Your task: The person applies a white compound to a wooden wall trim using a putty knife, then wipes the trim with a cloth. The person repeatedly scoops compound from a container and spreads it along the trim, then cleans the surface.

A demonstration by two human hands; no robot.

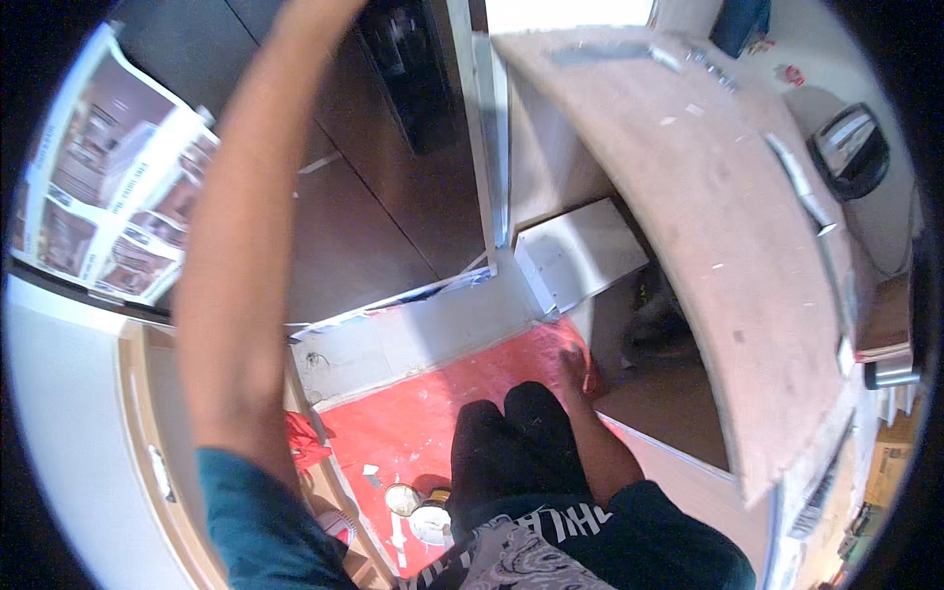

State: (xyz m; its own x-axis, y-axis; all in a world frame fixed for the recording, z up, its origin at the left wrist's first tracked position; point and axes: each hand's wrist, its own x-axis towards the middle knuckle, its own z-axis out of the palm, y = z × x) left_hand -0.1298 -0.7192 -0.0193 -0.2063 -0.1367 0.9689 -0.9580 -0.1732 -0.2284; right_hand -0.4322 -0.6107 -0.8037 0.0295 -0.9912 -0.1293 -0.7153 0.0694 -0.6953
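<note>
My left arm [241, 275] reaches up and forward past a dark panelled surface [379, 221]. The hand itself lies beyond the top edge of the picture, so what it touches cannot be seen. My right hand [573, 372] hangs low beside my right knee, its fingers loosely apart and slightly blurred, with no object visible in them. Under it spreads a red sheet [472, 379] on the floor. A white box-like unit [585, 254] stands just ahead of that hand, beneath a wooden board.
The long wooden board [678, 197] at right carries scattered bits. Open tins [431, 523] sit on the red sheet by my left leg. A printed picture sheet [108, 172] leans at far left, above a light wooden frame [147, 423]. A dark oval object [854, 152] is at upper right.
</note>
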